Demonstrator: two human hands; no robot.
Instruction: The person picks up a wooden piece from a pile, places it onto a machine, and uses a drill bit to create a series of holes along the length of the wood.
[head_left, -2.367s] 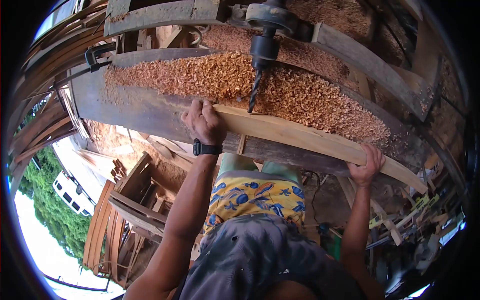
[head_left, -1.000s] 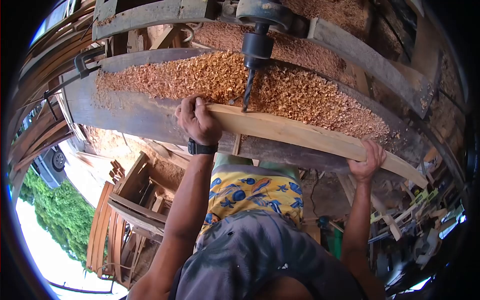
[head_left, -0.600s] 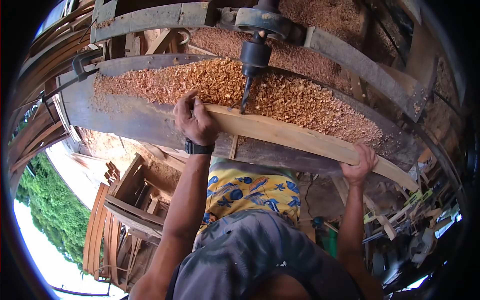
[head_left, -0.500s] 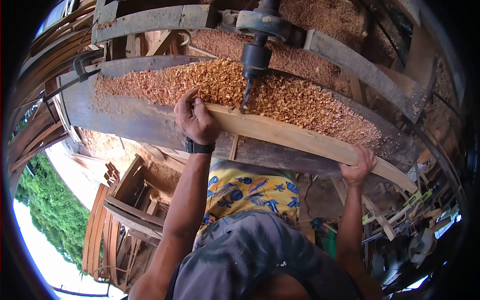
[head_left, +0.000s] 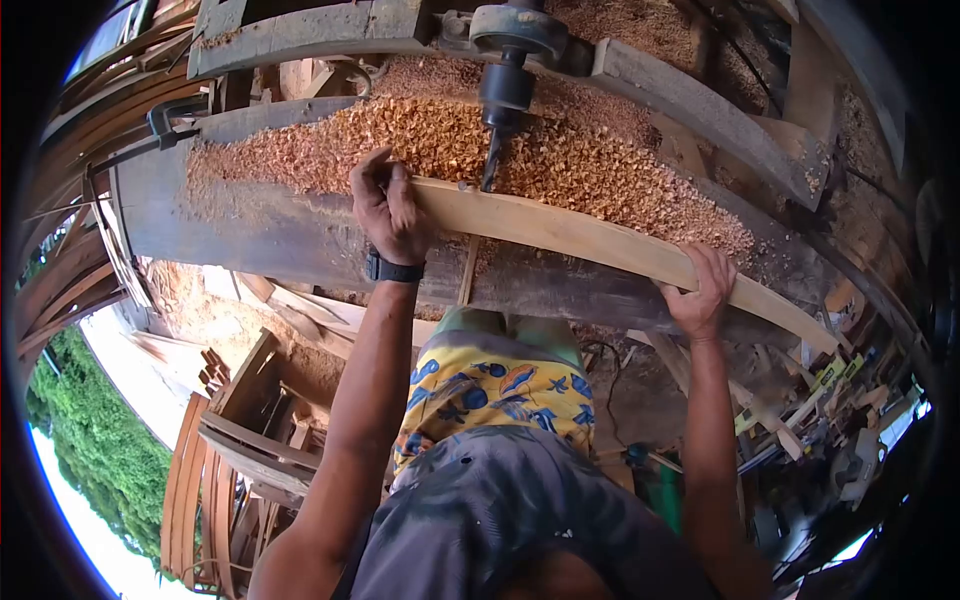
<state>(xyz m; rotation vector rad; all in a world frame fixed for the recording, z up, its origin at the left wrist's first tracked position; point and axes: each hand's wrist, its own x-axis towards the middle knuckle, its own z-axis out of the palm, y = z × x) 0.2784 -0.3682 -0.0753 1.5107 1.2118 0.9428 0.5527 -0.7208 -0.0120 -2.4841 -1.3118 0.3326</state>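
Two hands are holding a pale plank under a drill bit

The left hand is gripping the left end of the pale plank, its fingers half curled at the far edge. The right hand is clasping the plank toward its right end, thumb and fingers bent around it. Between them, the long front face is lying exposed. The plank is spanning the dark wooden tabletop, its right tip reaching past the near edge in this view.

The drill bit is hanging from its chuck, the tip meeting the plank's far edge just right of the left hand; whether it is touching, I cannot tell. Wood shavings are crowding the far side. Dark tabletop is showing left of the left hand, toward a clamp, and a narrower strip is running along the near side.
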